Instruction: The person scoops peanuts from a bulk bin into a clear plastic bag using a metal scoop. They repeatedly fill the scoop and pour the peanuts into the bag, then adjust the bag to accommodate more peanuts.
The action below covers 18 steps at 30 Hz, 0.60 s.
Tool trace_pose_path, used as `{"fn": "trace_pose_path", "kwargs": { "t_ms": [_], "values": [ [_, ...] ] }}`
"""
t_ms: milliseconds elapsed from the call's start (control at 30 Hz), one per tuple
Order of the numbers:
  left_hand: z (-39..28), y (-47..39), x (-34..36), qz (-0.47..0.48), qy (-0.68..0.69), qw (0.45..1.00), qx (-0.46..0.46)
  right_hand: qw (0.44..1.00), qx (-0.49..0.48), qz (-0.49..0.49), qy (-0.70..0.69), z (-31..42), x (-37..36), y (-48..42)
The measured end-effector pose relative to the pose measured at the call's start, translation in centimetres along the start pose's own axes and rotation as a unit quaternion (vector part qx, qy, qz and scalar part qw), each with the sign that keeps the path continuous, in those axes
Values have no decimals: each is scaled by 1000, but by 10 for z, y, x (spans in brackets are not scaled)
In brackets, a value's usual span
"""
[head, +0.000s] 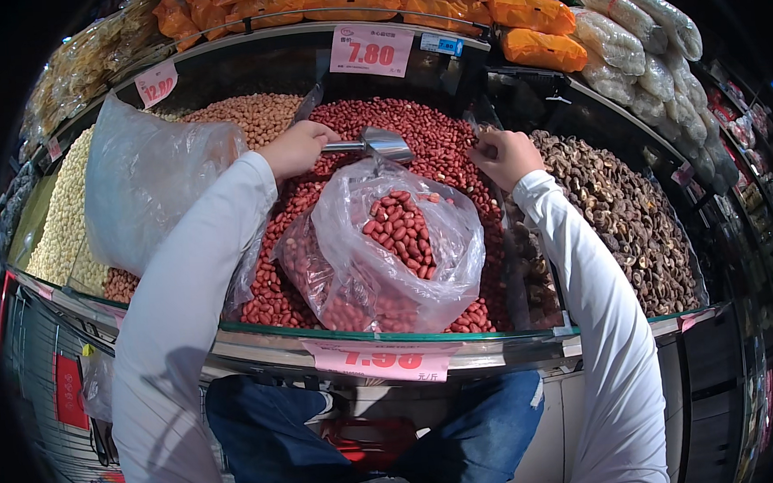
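Note:
My left hand (298,148) grips the handle of a shiny metal scoop (384,145), whose head rests over the red-skinned peanuts (385,119) in the bin. Just below the scoop, an open clear plastic bag (333,245) sits on the peanuts, with more peanuts (399,231) inside. Over at the bin's right side, my right hand (506,158) has its fingers curled by the clear divider (514,260). Whether those fingers pinch the divider or something small is hard to make out.
Dried mushrooms (615,227) fill the bin on the right. A large plastic bag (150,183) covers part of the lighter peanuts (252,113) on the left. A glass edge (386,338) runs along the front. At lower left stands a wire shopping cart (59,421). Orange packages (352,1) line the back.

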State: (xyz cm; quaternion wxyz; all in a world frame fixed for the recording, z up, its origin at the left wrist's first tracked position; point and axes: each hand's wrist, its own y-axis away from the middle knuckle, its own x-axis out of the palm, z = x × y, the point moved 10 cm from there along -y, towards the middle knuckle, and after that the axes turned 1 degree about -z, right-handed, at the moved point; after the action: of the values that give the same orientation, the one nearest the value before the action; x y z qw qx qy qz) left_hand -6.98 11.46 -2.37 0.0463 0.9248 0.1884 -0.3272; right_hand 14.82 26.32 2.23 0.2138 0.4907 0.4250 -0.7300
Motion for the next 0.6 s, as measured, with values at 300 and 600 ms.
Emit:
{"fn": "trace_pose_path", "kwargs": {
  "t_ms": [300, 600],
  "values": [
    [-27, -1, 37, 27, -11, 985, 168, 1000, -23, -7, -10, -1, 1, -1],
    [-60, 16, 61, 159, 66, 963, 209, 1000, -18, 5, -8, 3, 0, 1]
  ]
}}
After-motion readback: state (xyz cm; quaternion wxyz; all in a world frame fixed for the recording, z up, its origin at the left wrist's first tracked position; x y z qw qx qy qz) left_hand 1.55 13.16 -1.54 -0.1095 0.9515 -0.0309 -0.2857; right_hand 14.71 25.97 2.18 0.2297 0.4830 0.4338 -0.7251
